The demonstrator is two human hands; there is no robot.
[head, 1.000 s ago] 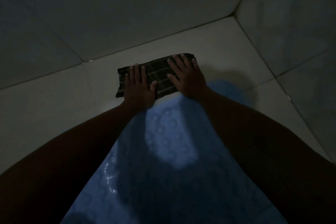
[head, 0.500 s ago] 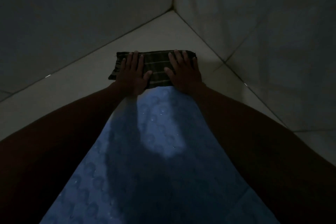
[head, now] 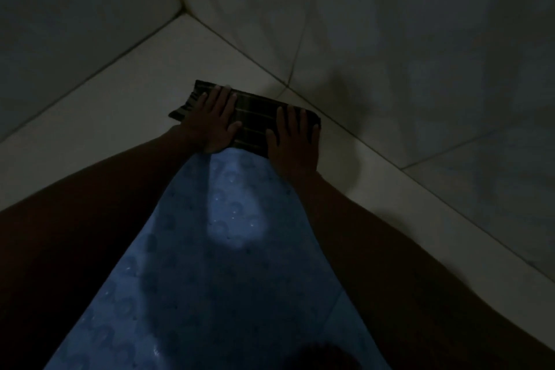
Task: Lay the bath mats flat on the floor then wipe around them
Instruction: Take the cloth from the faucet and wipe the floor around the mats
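A blue bath mat [head: 216, 264] with round raised bumps lies flat on the pale tiled floor and runs from the bottom of the view up between my arms. Just past its far end a folded dark striped cloth [head: 255, 120] rests on the floor. My left hand [head: 210, 126] presses flat on the cloth's left part, fingers spread. My right hand [head: 292, 141] presses flat on its right end, heel over the mat's far edge. The room is very dim.
Two tiled walls meet in a corner [head: 180, 9] beyond the cloth. The right wall's base [head: 375, 144] runs close beside my right hand. Bare pale floor [head: 99, 117] stretches to the left of the mat.
Both hands have slid the cloth to the right along the mat's far end, toward the right wall. The view has swung, so the wall corner now sits further left.
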